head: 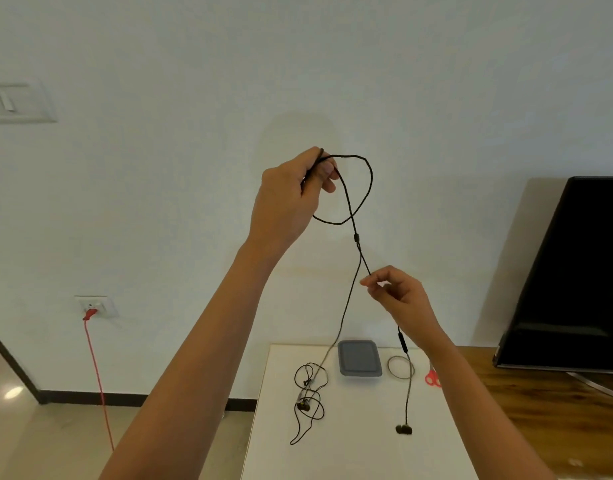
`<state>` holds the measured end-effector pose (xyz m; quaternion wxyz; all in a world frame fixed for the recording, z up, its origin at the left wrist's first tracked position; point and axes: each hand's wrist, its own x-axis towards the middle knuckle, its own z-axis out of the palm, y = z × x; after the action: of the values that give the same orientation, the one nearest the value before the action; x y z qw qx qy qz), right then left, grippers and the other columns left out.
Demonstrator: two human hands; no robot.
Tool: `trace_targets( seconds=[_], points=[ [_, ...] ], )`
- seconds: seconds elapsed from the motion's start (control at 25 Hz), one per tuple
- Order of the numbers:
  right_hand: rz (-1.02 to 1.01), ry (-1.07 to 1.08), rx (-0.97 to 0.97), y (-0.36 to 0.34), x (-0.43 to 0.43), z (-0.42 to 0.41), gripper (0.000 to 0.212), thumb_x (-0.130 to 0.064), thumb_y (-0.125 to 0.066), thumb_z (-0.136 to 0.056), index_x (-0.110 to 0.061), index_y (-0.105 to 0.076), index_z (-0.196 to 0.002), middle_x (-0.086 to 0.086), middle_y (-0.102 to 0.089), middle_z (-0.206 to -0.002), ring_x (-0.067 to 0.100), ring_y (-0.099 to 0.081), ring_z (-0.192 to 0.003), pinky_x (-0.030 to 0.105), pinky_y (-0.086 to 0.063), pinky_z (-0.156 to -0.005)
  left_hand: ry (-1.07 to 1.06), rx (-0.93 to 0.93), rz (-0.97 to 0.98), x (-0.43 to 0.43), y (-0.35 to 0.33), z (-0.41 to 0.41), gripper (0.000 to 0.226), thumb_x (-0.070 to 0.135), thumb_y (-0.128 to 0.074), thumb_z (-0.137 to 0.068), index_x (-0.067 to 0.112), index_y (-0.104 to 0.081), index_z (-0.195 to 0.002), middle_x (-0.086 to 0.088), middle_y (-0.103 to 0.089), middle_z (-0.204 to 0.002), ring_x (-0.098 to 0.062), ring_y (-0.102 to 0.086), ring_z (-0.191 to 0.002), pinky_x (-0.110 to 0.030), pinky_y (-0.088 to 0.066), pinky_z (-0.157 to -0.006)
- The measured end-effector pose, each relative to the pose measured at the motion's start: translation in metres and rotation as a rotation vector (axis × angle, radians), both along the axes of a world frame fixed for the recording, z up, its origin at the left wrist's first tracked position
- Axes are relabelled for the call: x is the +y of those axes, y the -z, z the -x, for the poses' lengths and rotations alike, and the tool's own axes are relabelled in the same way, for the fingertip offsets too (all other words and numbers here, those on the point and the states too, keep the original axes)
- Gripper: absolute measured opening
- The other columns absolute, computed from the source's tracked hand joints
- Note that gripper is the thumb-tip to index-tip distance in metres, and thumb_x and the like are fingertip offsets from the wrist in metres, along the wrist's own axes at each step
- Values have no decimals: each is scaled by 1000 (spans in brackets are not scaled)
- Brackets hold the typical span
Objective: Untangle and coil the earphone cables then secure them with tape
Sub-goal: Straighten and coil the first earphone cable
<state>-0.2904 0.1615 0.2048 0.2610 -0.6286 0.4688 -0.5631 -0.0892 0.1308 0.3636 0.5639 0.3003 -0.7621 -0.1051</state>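
Above the white tabletop [363,431], your left hand [290,194] gripped the looped earphone cable [370,178]; your right hand [403,296] pinched it lower.

The rear wall [159,46] is plain, off-white and evenly lit. A pale switch panel [17,102] is mounted at upper left; its details are too blurred to read. A wall socket [95,306] sits low on the left, with a red plug [89,313] inserted and a red cable [99,382] hanging to the floor [55,438]. The floor is glossy and light, showing a bright reflection [14,392]. A dark skirting board [125,398] runs along the wall base. A white table [360,455] stands against the wall, beside a wooden surface [540,417]. A black television [582,271], screen dark, stands on that surface, on what appears to be a metal stand [596,384].
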Motion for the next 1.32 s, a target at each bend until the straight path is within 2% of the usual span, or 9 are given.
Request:
trace_targets(
  seconds=[0.08,0.16,0.28,0.48,0.68,0.84,1.04,1.16,1.32],
  points=[
    [-16,28,144,-5,3,-4,19,-12,-54,-94,-25,-68,-98,-9,-70,-97,9,-62,-80,25,-50,-75,-1,-5,13,2,-2,1,22,26,-47,-99,16,-63,-88,7,-69,-74,-18,-66,-72,-36,-49,-61],
    [-60,-88,110,-12,12,-13,26,-25,-45,-98,-23,-70,-103,-14,-65,-119,2,-58,-112,20,-44,-93,-22,-23,20,4,-3,1,23,26,-46,-99,15,-63,-89,9,-69,-74,-18,-64,-69,-35,-48,-60],
    [-125,-254,-34,-28,27,-27,41,-48,-46,-89,-19,-71,-104,-14,-57,-131,-2,-50,-123,4,-38,-92,-55,-50,16,3,-3,2,22,27,-45,-98,17,-62,-89,10,-69,-74,-12,-63,-70,-40,-54,-63],
    [-172,-259,-23,-39,21,-49,15,-29,-73,-80,-23,-69,-93,-9,-67,-115,8,-63,-105,35,-46,-100,-81,-69,11,1,0,1,22,27,-45,-98,18,-62,-89,10,-68,-73,-10,-64,-73,-43,-54,-67],
    [-128,-237,-252,-32,17,-59,16,6,-65,-82,-6,-56,-86,14,-71,-92,21,-68,-84,36,-55,-83,-84,-73,5,-4,1,-7,21,25,-45,-98,17,-62,-89,10,-68,-74,-7,-64,-72,-38,-54,-65],
    [-139,-386,-280,-29,20,-60,10,-4,-56,-92,-7,-48,-97,15,-68,-94,22,-66,-89,36,-54,-88,-96,-78,11,-3,0,-15,21,25,-45,-99,16,-62,-89,9,-68,-74,-1,-56,-60,-19,-40,-55],
    [-169,-507,-378,-38,21,-63,21,-24,-44,-95,-9,-58,-96,1,-56,-72,16,-53,-64,29,-51,-74,-141,-90,32,-2,-3,-23,24,29,-44,-98,16,-62,-88,11,-68,-73,-5,-54,-57,-29,-45,-53],
    [-205,-499,-231,-17,21,-57,26,-27,-41,-97,-8,-55,-87,-1,-50,-67,14,-47,-58,25,-48,-68,-253,-102,61,1,-7,-26,23,28,-43,-98,19,-60,-85,13,-67,-74,-3,-47,-50,-23,-32,-49],
    [-274,-342,215,59,8,-36,27,-27,-39,-101,-11,-53,-85,-7,-59,-70,13,-56,-68,28,-47,-74,-393,15,140,2,-22,-32,23,22,-41,-97,18,-61,-84,12,-67,-74,-5,-49,-54,-22,-31,-47]
  ],
)
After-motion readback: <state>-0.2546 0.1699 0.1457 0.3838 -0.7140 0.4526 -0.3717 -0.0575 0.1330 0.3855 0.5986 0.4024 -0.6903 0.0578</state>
